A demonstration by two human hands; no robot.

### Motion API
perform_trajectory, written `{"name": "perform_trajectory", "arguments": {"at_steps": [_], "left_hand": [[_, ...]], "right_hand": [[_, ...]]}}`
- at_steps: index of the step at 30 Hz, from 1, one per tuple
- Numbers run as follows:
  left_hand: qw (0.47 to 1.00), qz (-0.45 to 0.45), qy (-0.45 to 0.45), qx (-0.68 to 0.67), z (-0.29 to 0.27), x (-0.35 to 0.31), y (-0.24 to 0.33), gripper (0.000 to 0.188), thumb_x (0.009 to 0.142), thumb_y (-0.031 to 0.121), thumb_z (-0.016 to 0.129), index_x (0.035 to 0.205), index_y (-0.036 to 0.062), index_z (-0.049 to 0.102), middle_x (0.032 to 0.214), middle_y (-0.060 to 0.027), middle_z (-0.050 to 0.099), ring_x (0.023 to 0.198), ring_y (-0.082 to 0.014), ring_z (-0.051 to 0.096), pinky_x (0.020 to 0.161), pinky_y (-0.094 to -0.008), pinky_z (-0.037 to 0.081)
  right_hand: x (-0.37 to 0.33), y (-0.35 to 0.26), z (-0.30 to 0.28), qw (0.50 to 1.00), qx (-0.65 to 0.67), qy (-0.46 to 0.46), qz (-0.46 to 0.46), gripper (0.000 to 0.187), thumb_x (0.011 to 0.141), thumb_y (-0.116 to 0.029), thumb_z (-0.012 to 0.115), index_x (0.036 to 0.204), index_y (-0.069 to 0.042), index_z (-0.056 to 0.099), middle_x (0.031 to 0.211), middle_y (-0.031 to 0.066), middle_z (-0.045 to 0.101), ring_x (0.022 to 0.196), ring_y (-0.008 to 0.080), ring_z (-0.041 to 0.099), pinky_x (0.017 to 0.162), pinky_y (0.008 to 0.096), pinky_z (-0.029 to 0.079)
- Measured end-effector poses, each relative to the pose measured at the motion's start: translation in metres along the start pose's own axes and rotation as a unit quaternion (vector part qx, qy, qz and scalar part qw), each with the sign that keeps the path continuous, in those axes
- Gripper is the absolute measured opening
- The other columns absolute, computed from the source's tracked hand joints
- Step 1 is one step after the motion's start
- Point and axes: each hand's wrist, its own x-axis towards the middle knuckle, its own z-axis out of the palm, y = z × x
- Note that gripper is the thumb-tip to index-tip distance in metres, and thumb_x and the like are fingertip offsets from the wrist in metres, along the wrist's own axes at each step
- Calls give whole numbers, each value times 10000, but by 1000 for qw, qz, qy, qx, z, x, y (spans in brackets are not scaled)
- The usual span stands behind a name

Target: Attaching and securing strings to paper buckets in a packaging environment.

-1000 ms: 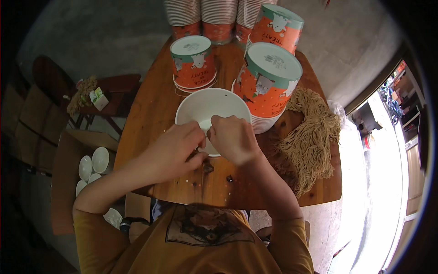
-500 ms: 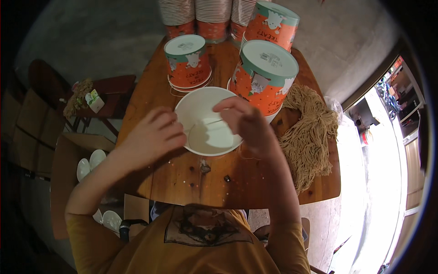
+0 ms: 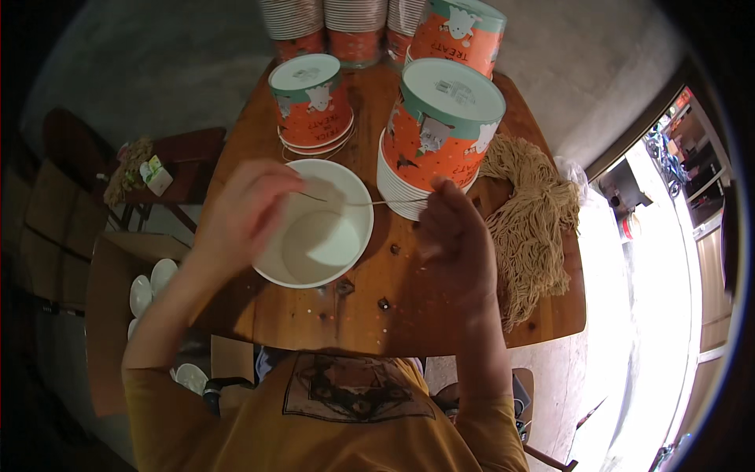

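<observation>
A white-lined paper bucket [image 3: 322, 240] stands mouth up on the wooden table in front of me. Above its mouth, a thin string [image 3: 385, 202] stretches between my two hands. My right hand [image 3: 454, 232] is closed, pinching one end of it to the right of the bucket. At the bucket's left rim, my left hand [image 3: 250, 208] is slightly blurred, its fingertips together at the string's other end. Behind stands an upturned orange bucket [image 3: 313, 118] with string loops around its rim. An upturned bucket stack [image 3: 440, 130], orange and green with white ghost figures, is beside my right hand.
A bundle of tan strings [image 3: 531, 228] lies at the table's right. More wrapped bucket stacks [image 3: 355, 31] line the back. Left of the table [image 3: 362, 322] are an open cardboard box [image 3: 110, 315] holding white round pieces and a small dark-red table [image 3: 189, 157]. A bright doorway is on the right.
My right hand has moved from over the bucket's mouth to its right, drawing the string across. The bucket now sits further left and tilts toward my left hand.
</observation>
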Motion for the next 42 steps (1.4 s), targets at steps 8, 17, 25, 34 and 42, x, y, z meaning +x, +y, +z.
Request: {"name": "perform_trajectory", "arguments": {"at_steps": [8,17,25,34,42], "left_hand": [[760,-299,-110,-566,41,12,94,318,945,107,616,1212,21,465,999,-22,614,853,-81,587,770,-219,473],[740,-409,-276,-458,18,11,84,132,992,178,560,1025,60,610,830,-26,659,731,-54,597,615,-194,462],[942,-197,-175,-207,22,4,88,96,946,94,591,981,8,566,863,-76,639,809,-205,632,684,-328,499],[986,-34,-120,-108,34,15,80,122,867,52,654,948,36,564,878,-106,610,829,-303,614,697,-391,495],[976,-154,-110,-109,20,6,64,79,902,79,623,934,19,582,851,-97,626,771,-258,625,688,-338,493]], "right_hand": [[-9,17,61,997,27,17,-71,132,1010,-125,494,1058,-35,578,634,-66,268,530,29,253,441,203,199],[-1,5,8,991,-38,86,-93,166,1015,-152,485,1119,-38,546,644,-67,326,552,38,298,507,206,267],[-11,19,-20,545,-742,153,-360,235,884,-44,620,1118,-68,615,1006,79,611,751,169,623,710,290,496],[-37,49,-9,838,-513,-41,-178,272,843,-37,718,1095,-18,619,905,79,656,772,130,634,645,263,504],[-44,51,-2,756,-617,9,-221,115,799,33,692,889,-27,651,772,60,598,630,146,560,564,281,467]]}}
